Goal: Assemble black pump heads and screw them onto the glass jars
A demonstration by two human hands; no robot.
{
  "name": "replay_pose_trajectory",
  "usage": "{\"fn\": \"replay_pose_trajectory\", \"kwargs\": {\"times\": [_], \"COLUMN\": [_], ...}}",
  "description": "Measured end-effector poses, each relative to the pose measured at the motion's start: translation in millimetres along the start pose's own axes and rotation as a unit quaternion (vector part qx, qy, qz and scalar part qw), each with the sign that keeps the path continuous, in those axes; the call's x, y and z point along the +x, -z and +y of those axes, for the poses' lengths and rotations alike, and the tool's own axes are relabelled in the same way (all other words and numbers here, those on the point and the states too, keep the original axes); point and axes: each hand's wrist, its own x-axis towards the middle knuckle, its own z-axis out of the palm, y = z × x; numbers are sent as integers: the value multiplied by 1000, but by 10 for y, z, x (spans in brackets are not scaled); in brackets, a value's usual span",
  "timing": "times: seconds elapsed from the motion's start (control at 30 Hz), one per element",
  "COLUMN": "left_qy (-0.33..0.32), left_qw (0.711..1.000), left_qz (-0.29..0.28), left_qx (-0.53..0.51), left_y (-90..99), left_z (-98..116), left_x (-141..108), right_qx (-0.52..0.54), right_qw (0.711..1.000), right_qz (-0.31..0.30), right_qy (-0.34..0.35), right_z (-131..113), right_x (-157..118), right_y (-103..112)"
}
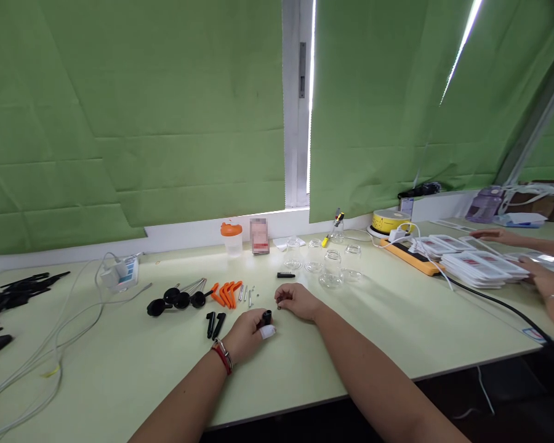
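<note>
The largest thing before you is the green sheets (189, 123), which hang behind the worktop (166, 381). This pale worktop carries all the objects near your hands. At far right, another person's hands (493, 235) are at the piles of white flat pieces (480, 269), and an orange power strip (410, 257) lies just beside these piles.

Your left hand (245, 334), with white wrapping on the thumb, holds a short black tube (267, 317) in its fingers, the open end upward. Your right hand (299, 302) is near it, slightly farther forward, and its fingers are narrow, pinching a small dark piece (279, 303); its exact shape you cannot tell.

Clear glass jars (332, 272) stand beyond your right hand, and a cup with orange lid (231, 239) stands near the wall. To the left of your hands lie black round pieces (181, 300), then orange angled pieces (228, 294) and two black handles (218, 326). Beyond your right hand is a black toothed piece (285, 275). The smallest are metal screws (250, 298), beside the orange angled pieces.
</note>
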Motion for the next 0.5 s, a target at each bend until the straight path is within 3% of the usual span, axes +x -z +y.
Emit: {"fn": "replay_pose_trajectory", "kwargs": {"times": [0.5], "left_qy": [13], "left_qw": [1000], "left_qz": [-5], "left_qx": [-12], "left_y": [-4], "left_z": [-1], "left_x": [15], "right_qx": [19], "right_qw": [1000], "right_qz": [19], "right_qy": [6], "right_z": [57], "right_x": [17], "right_y": [-24]}}
